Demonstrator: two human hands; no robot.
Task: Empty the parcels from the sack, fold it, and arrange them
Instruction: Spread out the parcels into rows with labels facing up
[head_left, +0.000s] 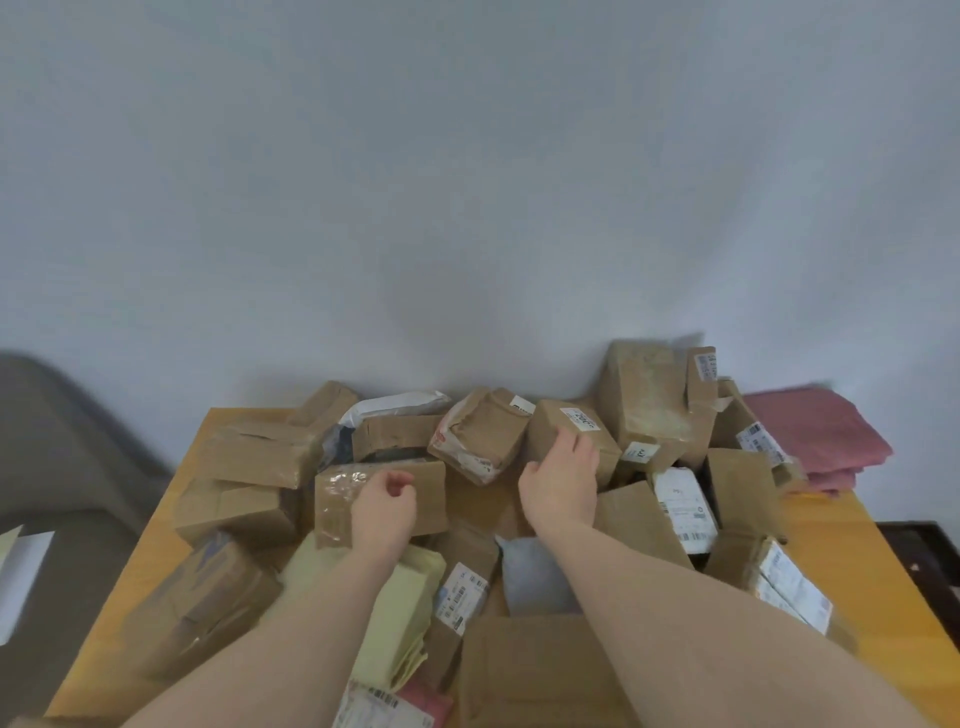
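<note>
Left hand (382, 506), fingers curled on nothing, hovers over a taped box (379, 499) mid-table. Right hand (561, 483), fingers spread, rests on a labelled box (571, 434) just beyond it, nearer the far edge; this hand seems placed to take it. Parcels cover the table (852, 545); the folded pink sack (821, 436) lies at the far right corner.

Two bare forearms are seen, with no sleeve reaching into view. The left hand (382, 512) and right hand (561, 480) are left uncovered. No glove, ring or watch is worn.
</note>
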